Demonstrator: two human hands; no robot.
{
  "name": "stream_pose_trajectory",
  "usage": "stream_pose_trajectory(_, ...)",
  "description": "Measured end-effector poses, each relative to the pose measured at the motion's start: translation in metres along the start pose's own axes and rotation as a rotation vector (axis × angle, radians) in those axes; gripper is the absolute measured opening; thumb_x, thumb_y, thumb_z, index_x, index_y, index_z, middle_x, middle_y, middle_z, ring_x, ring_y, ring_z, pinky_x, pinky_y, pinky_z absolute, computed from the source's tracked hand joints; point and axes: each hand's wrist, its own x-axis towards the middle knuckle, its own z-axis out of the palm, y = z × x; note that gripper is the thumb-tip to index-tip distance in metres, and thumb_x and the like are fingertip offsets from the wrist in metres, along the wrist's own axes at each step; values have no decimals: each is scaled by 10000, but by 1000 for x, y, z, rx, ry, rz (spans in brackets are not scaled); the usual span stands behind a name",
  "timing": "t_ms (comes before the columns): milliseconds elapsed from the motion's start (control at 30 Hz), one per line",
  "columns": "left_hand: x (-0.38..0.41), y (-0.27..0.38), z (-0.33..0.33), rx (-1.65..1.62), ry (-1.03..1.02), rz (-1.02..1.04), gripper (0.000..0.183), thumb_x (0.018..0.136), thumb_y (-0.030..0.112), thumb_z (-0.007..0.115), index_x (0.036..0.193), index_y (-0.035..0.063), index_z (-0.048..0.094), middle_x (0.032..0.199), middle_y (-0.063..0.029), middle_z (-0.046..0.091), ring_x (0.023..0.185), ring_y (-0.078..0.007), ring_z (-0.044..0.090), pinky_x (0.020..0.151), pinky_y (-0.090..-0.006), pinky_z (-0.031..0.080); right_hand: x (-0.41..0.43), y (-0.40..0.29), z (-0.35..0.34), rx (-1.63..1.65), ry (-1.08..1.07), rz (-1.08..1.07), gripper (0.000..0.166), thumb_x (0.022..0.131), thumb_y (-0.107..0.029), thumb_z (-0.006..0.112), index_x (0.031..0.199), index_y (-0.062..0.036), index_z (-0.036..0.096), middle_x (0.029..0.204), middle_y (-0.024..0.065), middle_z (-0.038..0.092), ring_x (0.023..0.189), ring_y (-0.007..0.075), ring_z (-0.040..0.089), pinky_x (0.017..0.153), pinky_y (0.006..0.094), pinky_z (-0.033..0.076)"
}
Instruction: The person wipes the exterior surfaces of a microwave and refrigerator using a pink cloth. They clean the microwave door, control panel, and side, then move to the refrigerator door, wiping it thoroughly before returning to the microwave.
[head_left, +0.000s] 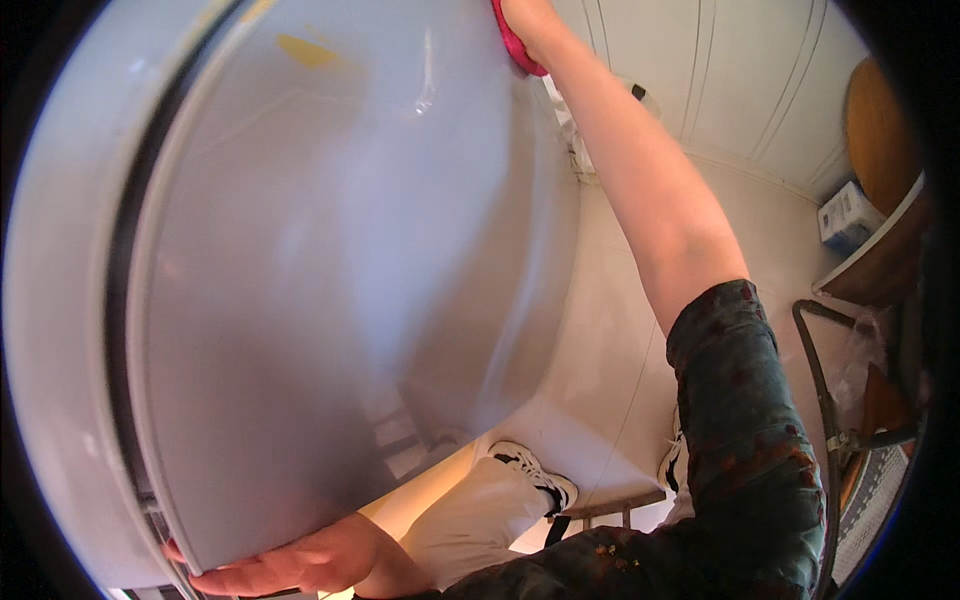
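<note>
A large glossy grey panel, apparently a refrigerator door (322, 247), fills the left and middle of the view. My left hand (322, 559) is at its near lower corner, fingers wrapped over the edge and one fingertip at the dark gap (124, 285) beside it. At the top rim of the picture, my right hand (523, 22) presses a pinkish-red cloth (513, 46) against the far part of the door. Its fingers are cut off by the frame. A yellow mark (306, 51) shows on the glossy surface.
Pale floor tiles (607, 300) lie right of the door. White panelling (712, 75) rises behind them. To the right are a blue-and-white package (847, 217), a round wooden board (877, 135) and a metal-framed chair (821, 375). My shoe (529, 472) is below the door.
</note>
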Motion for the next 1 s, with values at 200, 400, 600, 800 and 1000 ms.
stream_pose_trajectory(200, -3, 4, 9, 75, 48, 8, 654, 987, 451, 296, 1457, 13, 177, 1477, -178, 262, 1343, -315, 305, 1098, -434, 267, -84, 89, -37, -28, 8, 363, 645, 970, -505, 288, 1180, 53, 534, 1109, 145, 598, 1009, 240, 542, 886, 357, 424)
stream_pose_trajectory(400, -8, 11, 16, 114, 79, -5, 640, 991, 445, 293, 1444, 3, 198, 1454, -180, 289, 1320, -310, 331, 1079, -427, 289, -138, 141, -61, -38, 39, 455, 712, 955, -539, 305, 1271, 77, 473, 1228, 187, 558, 1138, 246, 509, 968, 339, 381)
stream_pose_trajectory(600, -14, 12, 26, 142, 87, -10, 628, 996, 439, 289, 1432, -7, 219, 1432, -183, 316, 1296, -304, 356, 1061, -421, 312, -179, 175, -77, -11, 68, 399, 628, 961, -488, 340, 1236, 54, 498, 1163, 169, 582, 1081, 263, 530, 934, 357, 395)
stream_pose_trajectory(800, -15, 12, 39, 156, 87, -23, 617, 1000, 433, 286, 1419, -17, 239, 1409, -186, 343, 1272, -299, 381, 1042, -414, 335, -232, 218, -91, -55, 77, 387, 465, 975, -376, 366, 1197, -3, 531, 1082, 131, 598, 1023, 253, 543, 922, 363, 394)
stream_pose_trajectory(1000, -18, 7, 45, 174, 92, -35, 607, 1004, 427, 283, 1407, -27, 260, 1387, -188, 370, 1249, -294, 407, 1023, -408, 357, -255, 257, -101, 9, 145, 557, 515, 979, -396, 353, 1239, 29, 484, 1106, 163, 583, 1047, 244, 533, 936, 353, 391)
